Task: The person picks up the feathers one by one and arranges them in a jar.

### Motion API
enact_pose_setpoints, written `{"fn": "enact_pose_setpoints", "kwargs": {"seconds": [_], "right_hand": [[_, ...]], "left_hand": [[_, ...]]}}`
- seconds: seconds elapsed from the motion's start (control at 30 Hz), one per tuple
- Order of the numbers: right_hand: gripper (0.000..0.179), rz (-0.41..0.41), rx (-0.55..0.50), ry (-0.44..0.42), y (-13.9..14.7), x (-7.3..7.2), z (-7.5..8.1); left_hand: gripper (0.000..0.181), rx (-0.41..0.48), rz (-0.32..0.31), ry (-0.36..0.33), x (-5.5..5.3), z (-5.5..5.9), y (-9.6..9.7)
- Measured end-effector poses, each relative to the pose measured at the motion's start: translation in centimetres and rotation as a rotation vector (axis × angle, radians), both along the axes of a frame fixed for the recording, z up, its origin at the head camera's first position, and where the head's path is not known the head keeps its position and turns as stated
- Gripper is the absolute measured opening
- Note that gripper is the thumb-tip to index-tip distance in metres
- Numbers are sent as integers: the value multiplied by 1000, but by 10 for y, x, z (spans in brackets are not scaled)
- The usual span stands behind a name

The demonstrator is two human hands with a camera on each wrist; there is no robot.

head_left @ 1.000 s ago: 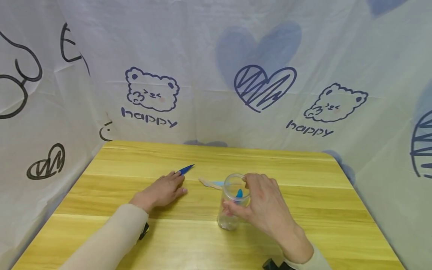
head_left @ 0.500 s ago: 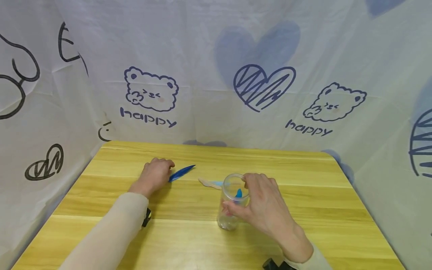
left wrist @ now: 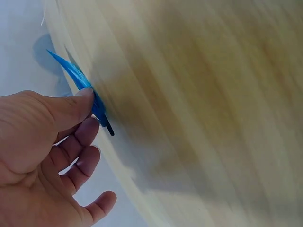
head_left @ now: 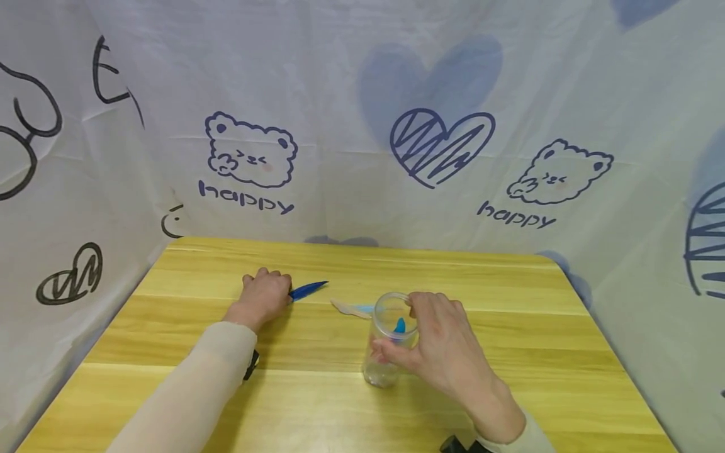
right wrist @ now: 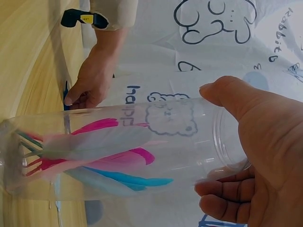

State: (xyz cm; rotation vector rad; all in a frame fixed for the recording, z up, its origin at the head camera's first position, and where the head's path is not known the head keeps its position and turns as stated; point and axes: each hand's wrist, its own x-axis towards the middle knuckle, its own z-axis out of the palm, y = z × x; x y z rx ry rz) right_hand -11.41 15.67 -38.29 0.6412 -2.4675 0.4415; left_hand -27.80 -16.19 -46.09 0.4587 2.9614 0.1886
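Observation:
My left hand (head_left: 263,297) pinches a dark blue feather (head_left: 308,290) by its quill end, low over the table left of centre. In the left wrist view, thumb and index finger close on the feather (left wrist: 72,71), and the other fingers curl loosely. My right hand (head_left: 450,346) grips a clear plastic jar (head_left: 378,375) around its open rim; the jar stands upright on the table. Inside it, the right wrist view shows a pink feather (right wrist: 102,125), a pale grey one (right wrist: 109,142) and a bright blue one (right wrist: 151,181), quills toward the bottom.
Just behind the jar lie a cream feather (head_left: 347,308) and a light blue feather (head_left: 364,309), partly hidden by it. The wooden table (head_left: 481,402) ends at a white printed cloth (head_left: 340,94) along the back and sides.
The left hand first lay flat over the blue feather, drew back to its quill end, then pinched it and turned it slightly. The right hand and jar stay in place.

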Motion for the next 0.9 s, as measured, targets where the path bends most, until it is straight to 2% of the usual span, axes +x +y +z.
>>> {"fn": "enact_pose_setpoints", "kwargs": {"seconds": [0.17,0.3,0.4,0.57,0.77,0.9], "right_hand": [[71,-10,3,-5,-1,0,1],[70,-21,4,-21,-1,1,3],[70,-25,7,-30,-2,1,3],[71,-26,9,-29,-1,1,3],[70,-34,6,-55,0,2,3],[70,-35,14,-58,1,2,3]], "left_hand": [[12,2,-11,3,0,-2,-1],[6,-28,-66,39,0,-4,-1],[8,-60,-109,64,2,-4,0],[10,-122,-144,109,2,1,5],[6,-171,-139,134,0,7,8],[8,-164,-123,186,-2,5,10]]}}
